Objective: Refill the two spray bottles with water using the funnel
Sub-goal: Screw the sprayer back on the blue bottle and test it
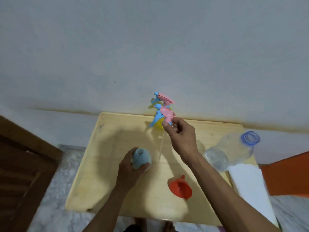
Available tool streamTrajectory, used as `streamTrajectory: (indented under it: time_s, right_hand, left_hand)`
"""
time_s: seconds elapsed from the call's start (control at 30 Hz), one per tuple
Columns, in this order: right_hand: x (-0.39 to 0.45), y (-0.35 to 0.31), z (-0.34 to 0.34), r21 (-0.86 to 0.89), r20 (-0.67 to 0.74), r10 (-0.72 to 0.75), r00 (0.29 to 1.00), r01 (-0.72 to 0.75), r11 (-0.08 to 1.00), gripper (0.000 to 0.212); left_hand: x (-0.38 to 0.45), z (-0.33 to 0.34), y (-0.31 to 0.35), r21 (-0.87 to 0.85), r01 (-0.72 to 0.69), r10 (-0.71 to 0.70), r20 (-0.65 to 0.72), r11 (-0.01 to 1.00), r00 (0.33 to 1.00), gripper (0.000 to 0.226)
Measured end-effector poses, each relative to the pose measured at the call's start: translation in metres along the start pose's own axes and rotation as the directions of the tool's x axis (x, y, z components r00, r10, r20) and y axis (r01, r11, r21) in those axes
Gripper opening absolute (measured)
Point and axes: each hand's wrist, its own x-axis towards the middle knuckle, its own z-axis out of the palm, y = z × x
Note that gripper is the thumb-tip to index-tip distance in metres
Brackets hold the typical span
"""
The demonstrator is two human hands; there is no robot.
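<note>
Pale wood table (pixel 107 173) carries everything, head view only. Left hand (pixel 129 171) wraps the blue bottle (pixel 141 158), mouth open and uncapped, standing near the table's middle, a bit toward the left edge. Right hand (pixel 179 136) pinches the pink and blue spray head (pixel 164 117) by its collar, lifted clear, with its thin dip tube (pixel 161 144) hanging down over the surface. Second spray bottle (pixel 163 102), yellow body, head on, stands at the far edge against the wall (pixel 150 47). Orange funnel (pixel 180 187) lies on its side near the front edge, right of middle. Clear water bottle (pixel 232 149), uncapped blue neck, sits at the right edge, tilted or lying, cannot tell which; whether water is inside is unclear. White paper (pixel 247 185) lies past the right front corner.

Risks, as judgement: the dip tube may drip or catch the yellow bottle if the head swings back; the open water bottle could spill off the right edge if knocked by the forearm; the light blue bottle may tip once the funnel loads it.

Room: open wood left of the blue bottle and along the front; the right side is crowded, the far edge is tight to the wall
</note>
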Motion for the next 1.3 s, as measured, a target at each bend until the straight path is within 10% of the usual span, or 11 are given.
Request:
streamTrajectory:
  time_s: [0.5, 1.3]
  right_hand:
    - [-0.058, -0.147, -0.040, 0.398, 0.057, -0.392, 0.918, 0.339, 0.852, 0.010]
    - [-0.099, -0.208, -0.030, 0.372, -0.094, -0.573, 0.814, 0.563, 0.738, 0.007]
  left_hand:
    - [-0.058, 0.010, 0.117, -0.077, -0.258, 0.241, -0.184, 0.963, 0.953, 0.079]
    - [-0.068, -0.059, 0.188, -0.248, -0.428, 0.392, -0.183, 0.869, 0.902, 0.057]
